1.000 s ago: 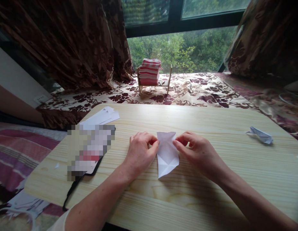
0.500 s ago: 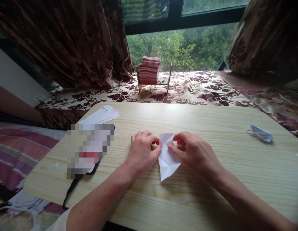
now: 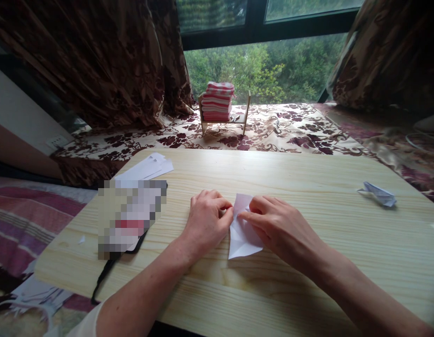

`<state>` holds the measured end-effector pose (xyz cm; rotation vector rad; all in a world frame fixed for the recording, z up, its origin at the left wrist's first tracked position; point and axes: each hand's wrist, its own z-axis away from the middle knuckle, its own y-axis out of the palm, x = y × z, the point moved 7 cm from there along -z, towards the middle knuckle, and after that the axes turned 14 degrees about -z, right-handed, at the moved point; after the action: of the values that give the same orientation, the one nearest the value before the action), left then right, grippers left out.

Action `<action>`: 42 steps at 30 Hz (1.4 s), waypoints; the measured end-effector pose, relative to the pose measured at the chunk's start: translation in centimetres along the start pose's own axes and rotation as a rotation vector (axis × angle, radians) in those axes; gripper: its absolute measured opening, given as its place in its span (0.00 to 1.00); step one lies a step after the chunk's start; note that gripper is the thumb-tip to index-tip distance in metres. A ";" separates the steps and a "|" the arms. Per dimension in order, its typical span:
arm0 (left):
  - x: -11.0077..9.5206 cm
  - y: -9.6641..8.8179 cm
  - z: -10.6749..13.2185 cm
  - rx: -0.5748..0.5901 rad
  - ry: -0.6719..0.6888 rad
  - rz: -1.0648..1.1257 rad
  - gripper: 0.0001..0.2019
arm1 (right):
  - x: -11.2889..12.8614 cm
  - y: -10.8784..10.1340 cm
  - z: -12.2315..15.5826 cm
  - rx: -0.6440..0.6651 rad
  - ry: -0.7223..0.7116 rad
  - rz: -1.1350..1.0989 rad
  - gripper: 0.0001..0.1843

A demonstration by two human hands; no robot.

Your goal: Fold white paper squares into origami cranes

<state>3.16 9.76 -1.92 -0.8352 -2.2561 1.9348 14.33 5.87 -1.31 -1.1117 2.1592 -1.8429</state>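
A creased sheet of white paper (image 3: 243,243) lies between my hands on the light wooden table (image 3: 308,299). My left hand (image 3: 208,217) pinches its left edge between thumb and fingertips. Over the paper's right side is my right hand (image 3: 273,222), its fingers curled and its thumb reaching across the middle of the sheet. That hand covers the right edge, so how firmly the fingers grip there is partly hidden.
A folded paper piece (image 3: 380,194) lies at the right. White paper strips (image 3: 147,168) and a pixelated flat object (image 3: 133,215) with a black strap are at the left. Beyond the table, a small wooden rack (image 3: 245,119) holds folded red-and-white cloths (image 3: 217,103).
My right hand has moved left across the paper, covering more of it. The sheet's lower end has shifted slightly and looks broader. My left hand stays nearly in place.
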 end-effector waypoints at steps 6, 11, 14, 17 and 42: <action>-0.3 0.1 0.1 -0.020 0.008 0.014 0.04 | 0.1 0.1 0.1 0.054 -0.013 0.058 0.08; -0.8 0.3 0.0 -0.017 0.042 0.030 0.07 | 0.4 0.1 0.2 0.082 -0.014 0.131 0.09; -1.2 0.4 -0.1 -0.008 0.061 0.024 0.10 | 0.4 0.1 0.2 0.100 0.010 0.126 0.08; -1.4 0.5 -0.1 0.003 0.066 0.012 0.11 | 0.4 0.0 0.3 0.091 0.013 0.109 0.08; -1.3 0.2 0.4 -0.026 0.228 -0.121 0.05 | -0.9 -0.5 0.3 0.112 0.098 0.138 0.09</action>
<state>4.20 8.81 -1.75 -0.8524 -2.1495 1.6703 15.35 6.12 -1.23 -0.8453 2.0934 -1.9663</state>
